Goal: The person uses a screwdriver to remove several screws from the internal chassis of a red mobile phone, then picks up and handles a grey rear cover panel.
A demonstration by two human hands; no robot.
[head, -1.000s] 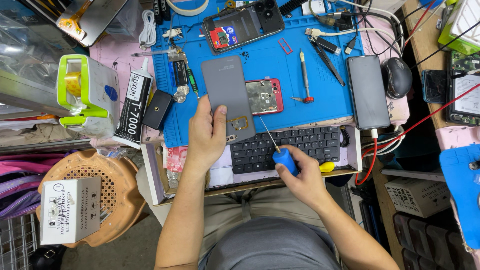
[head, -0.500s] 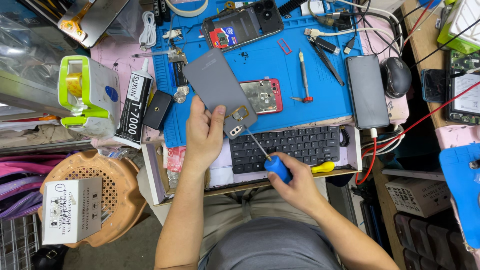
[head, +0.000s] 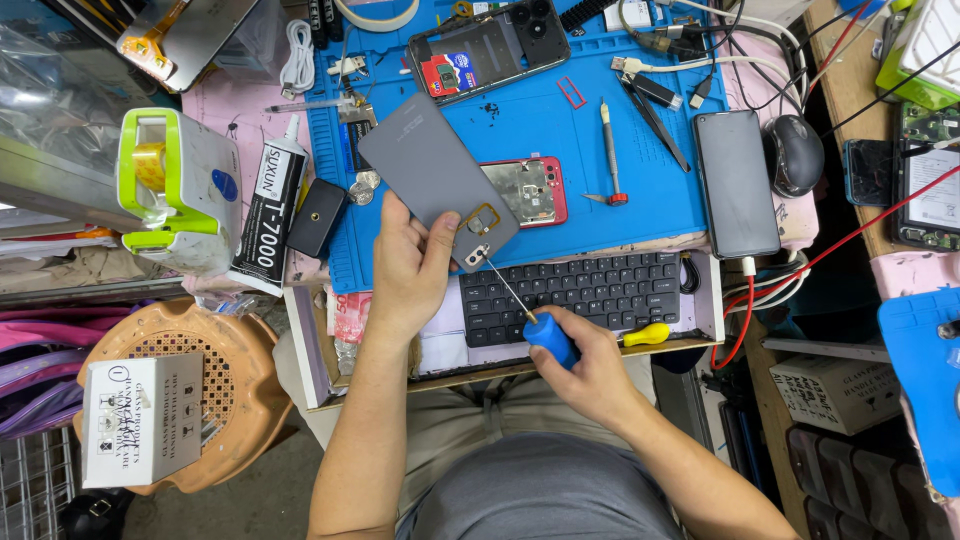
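— What has the left hand (head: 408, 272) got?

— A grey phone back cover (head: 437, 180), pinched at its lower end between thumb and fingers and held tilted above the blue mat (head: 560, 130), just over the keyboard (head: 590, 290).

— And the right hand (head: 590, 370)?

— Closed around the blue handle of a screwdriver (head: 535, 320). Its thin tip touches the cover's lower corner, by the camera opening.

— What lies nearby?

— A red opened phone (head: 530, 190) just beside the cover, and a black phone (head: 737, 182) off to the right on the mat.
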